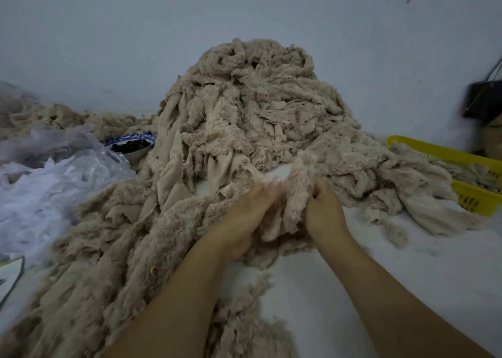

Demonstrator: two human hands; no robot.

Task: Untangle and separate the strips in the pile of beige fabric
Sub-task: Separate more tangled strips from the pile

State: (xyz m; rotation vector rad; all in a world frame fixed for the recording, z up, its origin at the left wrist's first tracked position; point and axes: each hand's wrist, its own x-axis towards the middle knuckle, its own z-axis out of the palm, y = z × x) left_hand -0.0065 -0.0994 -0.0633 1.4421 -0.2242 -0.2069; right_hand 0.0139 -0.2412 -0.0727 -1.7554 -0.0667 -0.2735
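Most of pile [252, 107] untouched, tangled; left hand [244, 219] and right hand [324, 211] both clutching one strip [297, 194].

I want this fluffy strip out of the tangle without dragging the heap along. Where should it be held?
Hold the fluffy strip at its free upper end, coming from the near side, where both hands, left hand and right hand, already flank it. It stands clear of the beige pile there; lower down it probably tangles.
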